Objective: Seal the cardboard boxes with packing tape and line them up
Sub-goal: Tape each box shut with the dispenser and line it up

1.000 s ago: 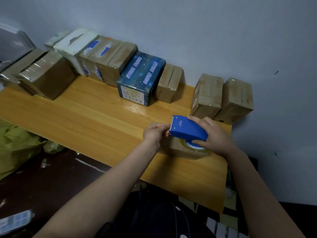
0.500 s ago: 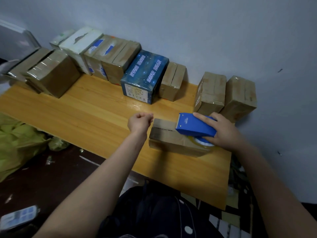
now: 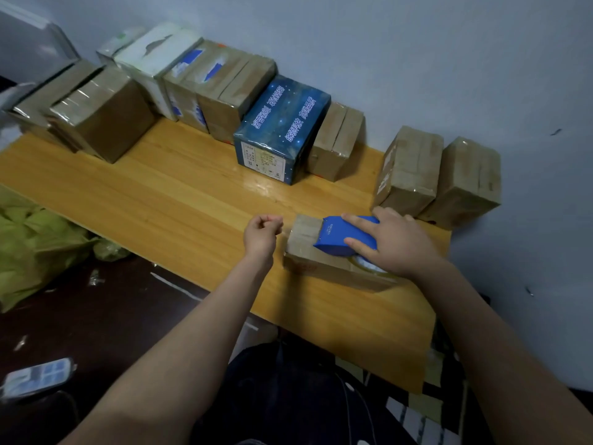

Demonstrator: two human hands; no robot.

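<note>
A flat cardboard box [image 3: 308, 248] lies on the wooden table [image 3: 160, 200] near its right end. On top of it sits a blue tape dispenser [image 3: 340, 236] with a clear tape roll, and my right hand [image 3: 394, 242] grips the dispenser from above. My left hand [image 3: 261, 234] is curled into a fist just left of the box, apart from it, holding nothing that I can see. Along the wall stand several sealed boxes, among them a dark blue printed box [image 3: 282, 130], a small brown box [image 3: 337, 142] and two brown boxes [image 3: 436, 178] at the right end.
Two larger taped boxes [image 3: 90, 107] stand at the table's far left. A yellow-green bag [image 3: 35, 239] lies on the dark floor below the table edge, with a blister pack [image 3: 35, 377] at the lower left. The wall [image 3: 417, 59] closes off the back and right.
My left hand let go of the box's left end and drew away to the left, curled into a fist. The right hand kept the dispenser on the box top.
</note>
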